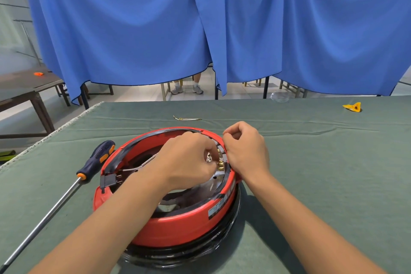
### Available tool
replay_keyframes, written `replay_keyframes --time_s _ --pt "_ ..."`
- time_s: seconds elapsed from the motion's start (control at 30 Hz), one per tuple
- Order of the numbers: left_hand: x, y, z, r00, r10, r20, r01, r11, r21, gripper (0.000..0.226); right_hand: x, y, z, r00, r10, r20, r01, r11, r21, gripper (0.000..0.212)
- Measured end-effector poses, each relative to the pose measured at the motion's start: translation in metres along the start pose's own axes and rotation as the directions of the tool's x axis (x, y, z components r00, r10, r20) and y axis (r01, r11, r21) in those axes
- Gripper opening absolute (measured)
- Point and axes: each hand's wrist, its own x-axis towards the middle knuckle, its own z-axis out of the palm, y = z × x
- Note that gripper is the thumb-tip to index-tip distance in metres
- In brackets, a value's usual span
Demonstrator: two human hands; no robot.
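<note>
Now the brass terminals [220, 160] in the red base [178, 227] are pinched by the left hand [189, 160]. The right hand [244, 151] is curled on the rim, likely bracing; grip unclear.

Left hand [189, 160] pinches brass terminals [220, 163] in red casing [178, 229] (right hand [244, 153] beside)

Red housing [178, 227], green tablecloth [322, 162], blue curtain [133, 18], navy-and-orange screwdriver [97, 159].

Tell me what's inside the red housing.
Brass terminals, a metal plate and a black socket show; the left hand covers the middle.
</note>
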Motion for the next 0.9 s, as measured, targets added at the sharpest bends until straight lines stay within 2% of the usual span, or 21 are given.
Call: replay_keyframes --time_s 0.13,0.33,0.6,0.9 --pt "0.004 0.001 0.002 0.999 -0.016 0.033 0.015 0.999 0.028 0.011 0.001 0.001 0.000 1.000 0.008 -0.005 -0.008 1.000 0.013 0.011" --pt "0.009 -0.009 0.001 0.993 -0.087 0.079 0.100 0.977 -0.187 0.018 0.000 0.000 -0.001 1.000 -0.004 -0.003 0.004 1.000 0.005 0.011" --pt "0.006 -0.016 -0.001 0.989 -0.117 0.086 0.137 0.948 -0.288 0.011 -0.001 0.000 -0.001 1.000 -0.010 0.000 0.010 1.000 -0.004 0.011" --pt "0.006 -0.012 0.000 0.990 -0.128 0.053 0.137 0.965 -0.224 0.012 0.000 0.002 -0.001 1.000 0.004 -0.005 -0.004 1.000 -0.004 0.011"
